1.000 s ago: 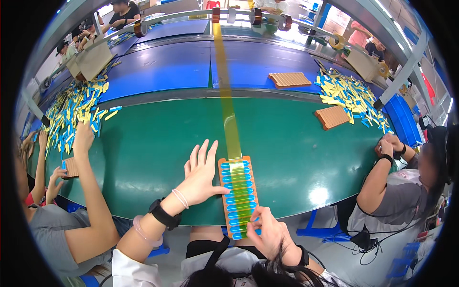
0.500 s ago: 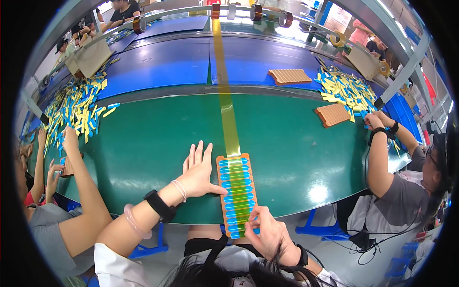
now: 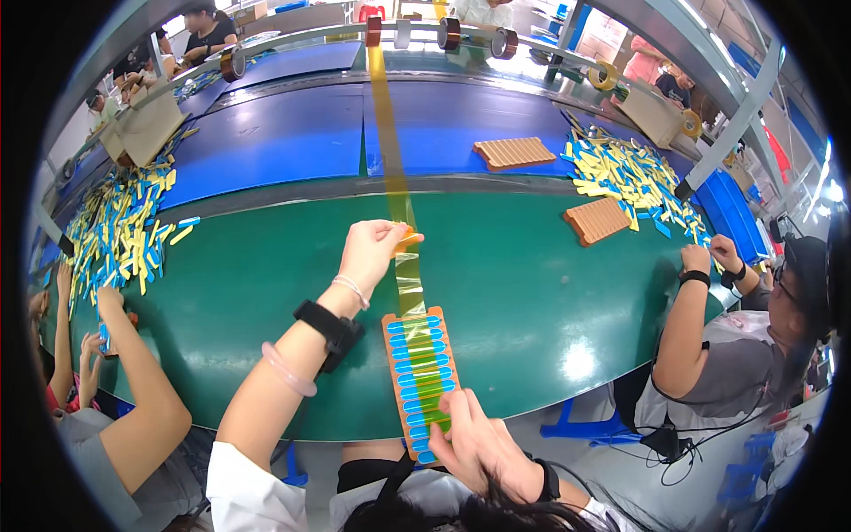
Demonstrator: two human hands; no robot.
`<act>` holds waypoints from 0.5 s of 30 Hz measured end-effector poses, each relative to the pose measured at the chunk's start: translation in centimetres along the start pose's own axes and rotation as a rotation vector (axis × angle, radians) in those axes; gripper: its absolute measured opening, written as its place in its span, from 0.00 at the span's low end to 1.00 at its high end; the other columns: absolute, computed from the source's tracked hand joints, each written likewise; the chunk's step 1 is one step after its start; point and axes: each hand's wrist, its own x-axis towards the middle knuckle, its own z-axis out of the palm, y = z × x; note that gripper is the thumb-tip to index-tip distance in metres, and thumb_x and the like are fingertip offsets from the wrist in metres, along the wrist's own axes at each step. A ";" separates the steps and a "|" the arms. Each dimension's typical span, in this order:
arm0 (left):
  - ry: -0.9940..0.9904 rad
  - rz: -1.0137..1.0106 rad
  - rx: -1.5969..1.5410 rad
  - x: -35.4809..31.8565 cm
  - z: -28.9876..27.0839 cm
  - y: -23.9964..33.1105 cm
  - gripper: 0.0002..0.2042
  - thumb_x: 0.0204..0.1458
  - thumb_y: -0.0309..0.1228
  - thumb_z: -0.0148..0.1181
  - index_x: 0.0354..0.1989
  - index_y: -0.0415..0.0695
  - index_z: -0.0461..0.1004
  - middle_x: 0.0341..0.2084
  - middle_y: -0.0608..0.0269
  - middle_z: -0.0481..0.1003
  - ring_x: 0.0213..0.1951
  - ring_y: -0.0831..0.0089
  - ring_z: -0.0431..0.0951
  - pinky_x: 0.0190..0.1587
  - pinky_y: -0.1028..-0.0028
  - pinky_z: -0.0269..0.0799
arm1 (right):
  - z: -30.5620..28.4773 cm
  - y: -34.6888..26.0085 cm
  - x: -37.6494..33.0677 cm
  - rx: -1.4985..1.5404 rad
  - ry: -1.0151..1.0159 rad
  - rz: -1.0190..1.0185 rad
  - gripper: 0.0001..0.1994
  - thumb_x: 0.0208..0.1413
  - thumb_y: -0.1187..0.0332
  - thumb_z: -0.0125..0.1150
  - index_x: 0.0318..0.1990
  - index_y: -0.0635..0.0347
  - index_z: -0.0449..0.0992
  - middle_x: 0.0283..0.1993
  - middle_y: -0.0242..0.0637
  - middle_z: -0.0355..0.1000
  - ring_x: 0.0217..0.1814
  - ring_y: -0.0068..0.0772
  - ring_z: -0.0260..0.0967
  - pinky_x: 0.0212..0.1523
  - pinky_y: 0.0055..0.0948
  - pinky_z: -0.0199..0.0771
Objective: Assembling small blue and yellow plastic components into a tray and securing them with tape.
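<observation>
While the left hand pinches a glossy, translucent amber tape strip between closed fingertips, the right hand lies flat, fingers spread, pressing the near end of a ridged orange tray. Rows of slim blue capsule-shaped pieces fill the rectangular tray, which rests on the smooth green surface at its near edge, tape running lengthwise over it.

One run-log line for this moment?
left hand: pinching yellow tape strip | right hand: pressing tray of blue pieces | green belt
</observation>
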 end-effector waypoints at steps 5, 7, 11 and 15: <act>0.070 0.108 0.127 -0.8 0.8 -0.1 0.11 0.52 0.29 0.47 0.32 0.32 0.70 0.27 0.56 0.75 0.32 0.81 0.73 0.36 0.82 0.67 | -0.9 -0.1 5.9 -0.198 0.097 -0.111 0.16 0.46 0.71 0.48 0.40 0.71 0.53 0.34 0.54 0.57 0.27 0.59 0.62 0.25 0.45 0.66; 0.061 0.128 0.223 -1.4 0.5 -0.3 0.11 0.52 0.29 0.47 0.31 0.31 0.70 0.27 0.56 0.75 0.32 0.81 0.74 0.36 0.82 0.68 | -1.1 0.2 9.6 -0.274 0.180 -0.272 0.19 0.45 0.71 0.48 0.41 0.74 0.52 0.34 0.57 0.57 0.27 0.60 0.61 0.26 0.46 0.66; 0.100 0.074 0.419 -1.8 0.6 -0.2 0.12 0.50 0.29 0.49 0.29 0.30 0.71 0.24 0.55 0.76 0.25 0.75 0.75 0.27 0.77 0.68 | -2.9 -0.1 14.1 -0.290 0.249 -0.260 0.13 0.44 0.73 0.48 0.37 0.70 0.56 0.33 0.55 0.58 0.30 0.57 0.62 0.29 0.43 0.67; -0.007 0.122 -0.065 -1.5 -0.8 1.5 0.14 0.53 0.33 0.45 0.32 0.33 0.72 0.29 0.57 0.75 0.34 0.75 0.74 0.38 0.78 0.65 | -5.1 -0.3 11.5 -0.051 0.400 -0.304 0.14 0.47 0.72 0.49 0.40 0.69 0.57 0.40 0.52 0.61 0.39 0.51 0.64 0.36 0.39 0.68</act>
